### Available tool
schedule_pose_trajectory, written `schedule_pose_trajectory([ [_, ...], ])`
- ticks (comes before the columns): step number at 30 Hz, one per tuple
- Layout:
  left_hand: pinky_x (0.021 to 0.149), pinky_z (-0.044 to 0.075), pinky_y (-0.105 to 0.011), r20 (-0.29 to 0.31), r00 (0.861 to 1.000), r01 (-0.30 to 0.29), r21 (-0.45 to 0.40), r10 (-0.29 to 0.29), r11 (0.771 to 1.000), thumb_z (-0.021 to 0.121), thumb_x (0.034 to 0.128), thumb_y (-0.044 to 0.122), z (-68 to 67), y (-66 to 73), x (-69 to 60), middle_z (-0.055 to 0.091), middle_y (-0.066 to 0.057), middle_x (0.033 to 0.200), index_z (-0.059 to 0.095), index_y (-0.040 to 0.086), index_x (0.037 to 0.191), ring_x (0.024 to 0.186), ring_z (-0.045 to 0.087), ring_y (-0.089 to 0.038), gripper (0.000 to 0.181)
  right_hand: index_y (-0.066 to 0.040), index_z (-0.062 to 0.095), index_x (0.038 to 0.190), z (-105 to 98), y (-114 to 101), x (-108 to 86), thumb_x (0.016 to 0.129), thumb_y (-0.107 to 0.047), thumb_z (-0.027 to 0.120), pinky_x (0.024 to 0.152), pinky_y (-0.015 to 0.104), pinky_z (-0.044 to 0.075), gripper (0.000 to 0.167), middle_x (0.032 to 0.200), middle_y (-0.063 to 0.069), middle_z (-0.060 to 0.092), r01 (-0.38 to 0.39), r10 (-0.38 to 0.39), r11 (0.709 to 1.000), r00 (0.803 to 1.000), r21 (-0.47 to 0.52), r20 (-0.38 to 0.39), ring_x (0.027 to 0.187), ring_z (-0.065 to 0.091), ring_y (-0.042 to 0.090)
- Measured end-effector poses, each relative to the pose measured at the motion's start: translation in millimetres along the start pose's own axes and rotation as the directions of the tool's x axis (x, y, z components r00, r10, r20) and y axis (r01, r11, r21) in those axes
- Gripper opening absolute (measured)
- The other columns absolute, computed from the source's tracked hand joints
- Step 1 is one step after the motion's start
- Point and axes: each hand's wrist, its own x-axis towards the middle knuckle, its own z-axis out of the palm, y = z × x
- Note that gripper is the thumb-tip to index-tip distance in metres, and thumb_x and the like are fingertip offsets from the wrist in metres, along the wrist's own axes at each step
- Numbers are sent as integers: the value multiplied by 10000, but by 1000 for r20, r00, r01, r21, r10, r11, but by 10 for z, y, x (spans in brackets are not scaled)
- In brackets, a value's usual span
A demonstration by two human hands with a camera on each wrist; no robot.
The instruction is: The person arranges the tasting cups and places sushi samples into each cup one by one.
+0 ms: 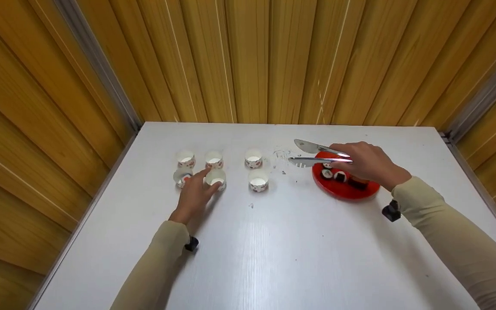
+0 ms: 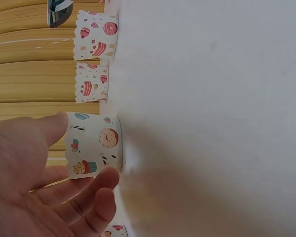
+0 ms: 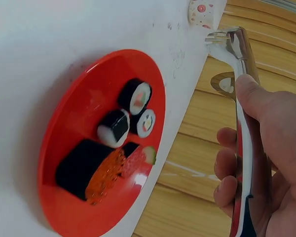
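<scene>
My left hand (image 1: 195, 194) has its thumb and fingers around a white paper baking cup (image 2: 94, 143) printed with a doughnut and a cupcake, standing on the table. Just left of that hand, another baking cup (image 1: 179, 178) holds something red and white. My right hand (image 1: 365, 161) grips metal serving tongs (image 1: 312, 160) over the far part of a red plate (image 1: 338, 190). The tongs' ends are spread apart with nothing between them. On the plate lie sushi rolls (image 3: 134, 96), a rice piece with a dark band (image 3: 114, 127) and a large orange-topped piece (image 3: 89, 170).
More baking cups stand in two rows on the white table (image 1: 248, 249), including a back cup (image 1: 253, 159) and a front cup (image 1: 258, 181) between the hands. Wood-panelled walls (image 1: 248, 60) enclose the table's back and sides. Dark specks (image 1: 283, 172) mark the tabletop left of the plate.
</scene>
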Motion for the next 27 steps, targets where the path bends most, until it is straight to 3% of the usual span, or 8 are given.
schedule_pose_trajectory([
  [12,1101,423,-498,17,1000,-3,4,3,1000,745,959,345,5,-29,16,582,-201,1441,547,-9,1450,1334,543,-358,637,-176,520,1520,-77,265,-263,967,-450,703,833,560,550,643,1316,207,646,-108,109,994,989,-16,104,1105,579,372],
  [22,1073,442,-512,15,1000,-3,2,3,1000,752,953,333,-9,-16,19,619,-214,1386,545,-7,1452,1285,577,-362,639,-108,535,1497,-72,372,-384,956,-402,731,839,581,556,646,1286,217,648,-136,136,991,981,-11,134,1104,578,397],
  [27,1062,450,-511,14,1000,9,-10,-8,1000,757,949,336,-10,-11,16,631,-213,1369,553,-1,1448,1266,591,-362,636,-80,580,1451,-52,411,-428,945,-372,752,784,518,558,609,1198,160,691,-117,119,993,985,-24,129,1013,598,339],
])
